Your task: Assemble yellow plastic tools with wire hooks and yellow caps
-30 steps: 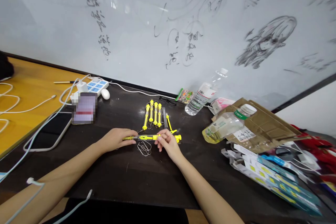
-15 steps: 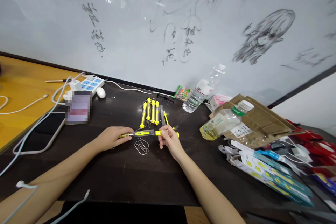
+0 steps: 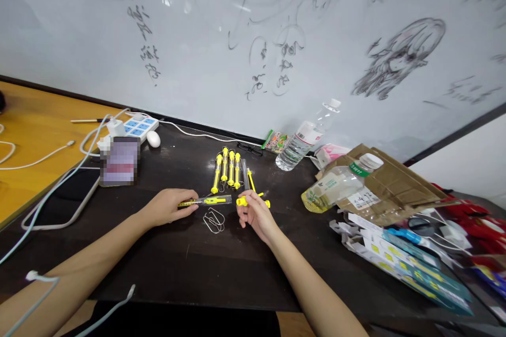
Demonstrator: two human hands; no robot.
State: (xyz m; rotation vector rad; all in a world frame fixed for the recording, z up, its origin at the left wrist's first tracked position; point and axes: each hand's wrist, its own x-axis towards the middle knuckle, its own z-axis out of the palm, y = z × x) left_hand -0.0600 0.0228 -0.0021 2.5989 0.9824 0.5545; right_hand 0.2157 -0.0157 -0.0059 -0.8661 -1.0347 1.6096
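Note:
My left hand (image 3: 176,205) is closed on a clear plastic tube (image 3: 216,200) with a yellow part inside, its open end toward the right. My right hand (image 3: 256,216) pinches a yellow plastic cap piece (image 3: 241,201), a small gap away from that tube end. Bent metal hooks (image 3: 214,220) lie on the dark table between the hands. Behind them stand several yellow-capped clear tubes (image 3: 225,164) laid side by side, with metal hooks at their ends. Another clear tube (image 3: 245,172) and a thin yellow rod (image 3: 252,181) lie just beyond my right hand.
To the right are a water bottle (image 3: 298,145), a tilted drink bottle (image 3: 332,189), a brown paper bag (image 3: 403,184) and an opened box (image 3: 411,263). On the left lie a phone (image 3: 63,197), a white mouse (image 3: 153,139), a power strip (image 3: 140,127) and cables. A whiteboard (image 3: 197,89) rises behind.
The yellow piece in my right hand has turned and shifted slightly away from the tube end. My left hand keeps its hold on the tube. The view has shifted a little.

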